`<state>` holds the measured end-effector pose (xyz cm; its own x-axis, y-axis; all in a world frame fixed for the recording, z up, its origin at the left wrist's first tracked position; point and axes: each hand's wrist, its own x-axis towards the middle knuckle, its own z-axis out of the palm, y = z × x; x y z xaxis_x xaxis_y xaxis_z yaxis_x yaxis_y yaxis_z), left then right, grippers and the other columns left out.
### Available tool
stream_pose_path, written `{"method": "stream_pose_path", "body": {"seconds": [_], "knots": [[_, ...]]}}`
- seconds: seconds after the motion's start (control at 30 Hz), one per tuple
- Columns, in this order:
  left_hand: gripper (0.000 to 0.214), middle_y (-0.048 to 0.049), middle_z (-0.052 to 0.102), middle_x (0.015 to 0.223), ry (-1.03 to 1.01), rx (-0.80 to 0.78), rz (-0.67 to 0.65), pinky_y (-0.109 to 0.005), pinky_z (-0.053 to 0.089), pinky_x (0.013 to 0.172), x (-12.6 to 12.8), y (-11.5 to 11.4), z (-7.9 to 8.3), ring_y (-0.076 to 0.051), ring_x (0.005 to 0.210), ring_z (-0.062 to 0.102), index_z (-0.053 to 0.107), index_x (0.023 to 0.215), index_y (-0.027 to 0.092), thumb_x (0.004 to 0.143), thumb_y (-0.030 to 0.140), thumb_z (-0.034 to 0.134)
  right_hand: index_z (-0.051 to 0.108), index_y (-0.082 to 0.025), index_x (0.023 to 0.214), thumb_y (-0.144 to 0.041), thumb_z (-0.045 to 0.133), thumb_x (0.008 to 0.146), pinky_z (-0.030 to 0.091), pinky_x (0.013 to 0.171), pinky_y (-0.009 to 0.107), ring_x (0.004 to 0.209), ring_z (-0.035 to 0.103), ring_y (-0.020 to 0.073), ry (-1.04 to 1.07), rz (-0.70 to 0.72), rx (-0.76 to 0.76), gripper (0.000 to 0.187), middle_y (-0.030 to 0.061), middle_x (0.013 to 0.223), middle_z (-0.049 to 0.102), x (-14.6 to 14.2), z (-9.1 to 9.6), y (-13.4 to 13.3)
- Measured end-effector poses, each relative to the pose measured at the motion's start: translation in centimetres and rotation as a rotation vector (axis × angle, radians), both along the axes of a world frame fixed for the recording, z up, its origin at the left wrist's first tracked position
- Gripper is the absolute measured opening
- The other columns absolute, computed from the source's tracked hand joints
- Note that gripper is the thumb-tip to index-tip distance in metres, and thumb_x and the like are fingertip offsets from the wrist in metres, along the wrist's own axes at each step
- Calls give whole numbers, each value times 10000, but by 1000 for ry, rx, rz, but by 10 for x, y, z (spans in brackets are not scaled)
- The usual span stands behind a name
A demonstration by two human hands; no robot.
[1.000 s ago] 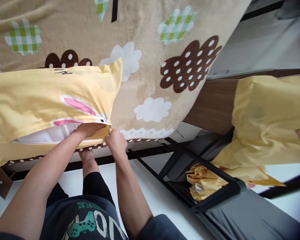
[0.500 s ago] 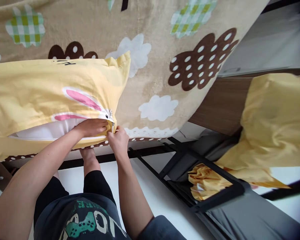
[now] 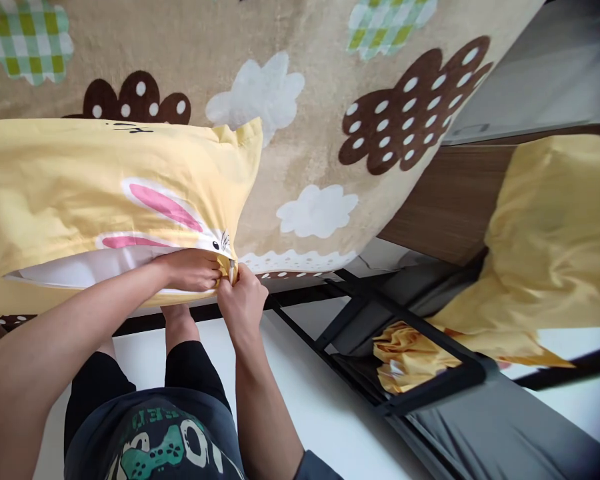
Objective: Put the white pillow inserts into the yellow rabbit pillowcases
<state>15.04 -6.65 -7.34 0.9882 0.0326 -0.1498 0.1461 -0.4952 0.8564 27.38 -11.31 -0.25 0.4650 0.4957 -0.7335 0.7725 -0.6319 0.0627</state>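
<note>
A yellow pillowcase [image 3: 70, 173] printed with a pink-eared rabbit lies on the bed, its long side opening gaping. Inside it shows a white pillow [image 3: 95, 264]. At the right end of that opening, my left hand [image 3: 193, 270] reaches over the gap with fingers curled on the yellow fabric; the fingertips are partly hidden. My right hand [image 3: 243, 297] is closed in a pinch on the pillowcase's edge, just beside a small pale zipper end [image 3: 232, 268]. Both hands are close together, nearly touching.
Under the pillowcase spreads a beige blanket [image 3: 300, 160] with cloud patterns. To the right stands a black metal frame [image 3: 430, 393] beside grey cloth. Another yellow pillow [image 3: 555, 220] and crumpled orange-yellow cloth [image 3: 405, 360] lie over there. My legs stand against the bed's edge.
Both hands and the pillowcase's end sit slightly lower and further right in the view. The grips look the same, and the opening remains wide.
</note>
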Motion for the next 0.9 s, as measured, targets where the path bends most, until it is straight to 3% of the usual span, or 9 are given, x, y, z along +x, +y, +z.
{"method": "stream_pose_path", "body": {"seconds": [0.13,0.23,0.33,0.43,0.53,0.6,0.73,0.8,0.9], "knots": [[332,-47,653,1078,-43,-59,-9,-290,350,1158,26,-14,-14,-149,1201,518,632,807,243,866,40,376,279,-240,625,-137,433,718,275,583,254,528,342,146,4,-85,124,208,-49,532,369,2,-2,-14],[337,-35,594,1224,70,-62,44,-368,368,1174,32,-33,-24,-183,1299,457,625,973,290,796,46,475,226,-243,616,-150,436,737,268,578,257,511,329,145,-26,-99,120,260,-57,514,322,8,-6,-21],[556,-47,501,1356,251,-18,136,-456,435,1104,23,-45,-25,-244,1330,425,540,1194,336,757,5,451,221,-244,600,-154,447,734,257,569,259,497,310,141,-37,-87,115,278,-61,503,296,14,-8,-25],[565,-96,499,1353,259,46,247,-437,437,1074,1,-41,-17,-266,1277,473,460,1310,275,817,15,368,218,-245,601,-137,457,699,261,566,256,492,292,137,-64,-75,163,280,-67,501,269,16,-3,-24],[506,-132,560,1246,233,236,306,-377,456,1031,-23,-26,-5,-258,1222,513,471,1291,211,841,32,324,215,-245,613,-130,457,688,268,565,252,493,272,131,-85,-58,252,277,-69,510,249,13,5,-14],[471,-119,600,1165,249,444,288,-349,492,974,-34,-16,1,-264,1195,524,523,1220,220,799,52,394,214,-243,625,-135,457,698,270,565,250,501,272,126,-66,-29,328,276,-67,525,249,7,7,-3],[438,-95,629,1118,273,691,210,-325,494,963,-30,-5,-1,-261,1208,510,585,1146,205,747,73,460,229,-242,650,-162,460,745,264,559,252,509,295,120,6,21,350,263,-63,541,285,-1,-4,25],[421,-109,609,1182,279,623,207,-323,455,1026,-16,-1,-8,-239,1243,492,572,1185,170,813,65,407,235,-242,656,-178,454,770,262,559,255,511,291,119,24,49,309,255,-60,543,300,0,-12,35],[400,-131,559,1291,194,328,171,-339,336,1144,8,9,-21,-215,1325,425,546,1218,120,891,63,323,241,-241,662,-188,439,787,267,566,258,517,279,117,15,94,289,240,-57,554,308,5,-19,42]]}}
